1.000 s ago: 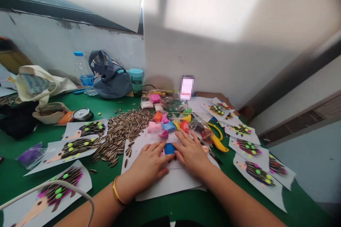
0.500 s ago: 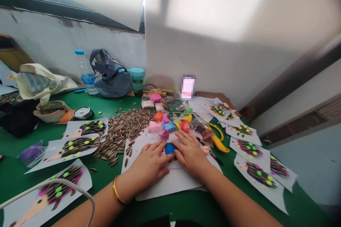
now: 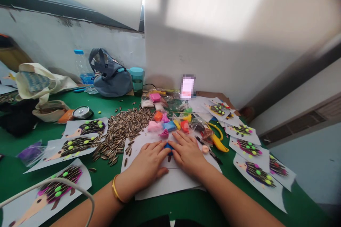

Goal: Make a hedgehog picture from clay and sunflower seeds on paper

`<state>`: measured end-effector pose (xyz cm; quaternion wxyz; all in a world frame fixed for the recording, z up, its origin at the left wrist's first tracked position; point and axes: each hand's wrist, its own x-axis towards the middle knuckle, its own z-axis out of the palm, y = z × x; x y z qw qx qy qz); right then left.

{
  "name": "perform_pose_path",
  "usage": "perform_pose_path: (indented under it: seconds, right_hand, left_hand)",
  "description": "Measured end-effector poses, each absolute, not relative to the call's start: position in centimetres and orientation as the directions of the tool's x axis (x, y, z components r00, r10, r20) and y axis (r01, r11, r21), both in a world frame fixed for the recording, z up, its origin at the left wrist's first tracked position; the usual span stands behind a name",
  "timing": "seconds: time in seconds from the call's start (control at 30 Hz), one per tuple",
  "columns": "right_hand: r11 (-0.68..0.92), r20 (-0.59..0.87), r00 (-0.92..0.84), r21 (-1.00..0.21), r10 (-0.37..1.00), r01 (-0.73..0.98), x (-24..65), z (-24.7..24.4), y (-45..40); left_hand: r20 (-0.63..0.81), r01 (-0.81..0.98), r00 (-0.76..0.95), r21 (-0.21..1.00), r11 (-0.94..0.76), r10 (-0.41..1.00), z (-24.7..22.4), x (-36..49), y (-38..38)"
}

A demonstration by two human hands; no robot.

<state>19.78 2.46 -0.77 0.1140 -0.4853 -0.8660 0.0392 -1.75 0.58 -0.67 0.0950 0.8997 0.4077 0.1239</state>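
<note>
Blue modelling clay (image 3: pixel 168 146) lies flattened on a white sheet of paper (image 3: pixel 157 190) in front of me, and only part of it shows between my fingers. My left hand (image 3: pixel 149 159) rests flat, fingers stretched out, its fingertips at the clay's left side. From the right, my right hand (image 3: pixel 188 153) lies over the clay's other edge with its fingers extended. A small dark brown mark (image 3: pixel 169 158) shows on the paper just below the clay. Close to my right wrist sits a peach-coloured clay ball (image 3: pixel 205 149).
A heap of sunflower seeds (image 3: pixel 128 124) spreads to the left. Bagged coloured clay (image 3: pixel 155 126) lies beyond my hands. Yellow-handled scissors (image 3: pixel 220 144) are at right. Seed hedgehog pictures (image 3: pixel 258 177) lie on both sides. A white cable (image 3: pixel 71 183) crosses the lower left.
Both hands have shifted slightly, with the fingers closing further over the blue clay. Less of the clay shows, and the dark brown mark below it is now visible.
</note>
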Motion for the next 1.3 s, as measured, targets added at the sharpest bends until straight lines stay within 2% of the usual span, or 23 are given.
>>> perform_pose_path:
  seconds: [0.2,0.43,0.83,1.03,1.3]
  right_hand:
    - [0.517,0.143,-0.498,-0.192,0.855,0.834,19.7,-0.5,2.6]
    - [0.568,0.127,-0.554,-0.171,0.823,0.805,19.1,0.1,2.9]
    - [0.570,0.187,-0.539,-0.215,0.821,0.793,19.3,-0.4,3.2]
    - [0.560,0.283,-0.495,-0.241,0.822,0.793,20.0,-0.4,3.5]
    - [0.586,0.174,-0.560,-0.230,0.810,0.777,19.2,-0.3,2.9]
  left_hand:
    - [0.210,0.702,0.542,0.419,-0.576,0.814,-1.0,-2.3,1.8]
    - [0.230,0.678,0.499,0.497,-0.542,0.835,-1.9,-2.7,2.5]
    - [0.211,0.675,0.497,0.515,-0.528,0.842,-2.3,-2.7,2.7]
    - [0.241,0.655,0.505,0.518,-0.550,0.828,-2.2,-2.8,2.7]
    - [0.229,0.677,0.485,0.513,-0.528,0.844,-2.5,-2.8,2.7]
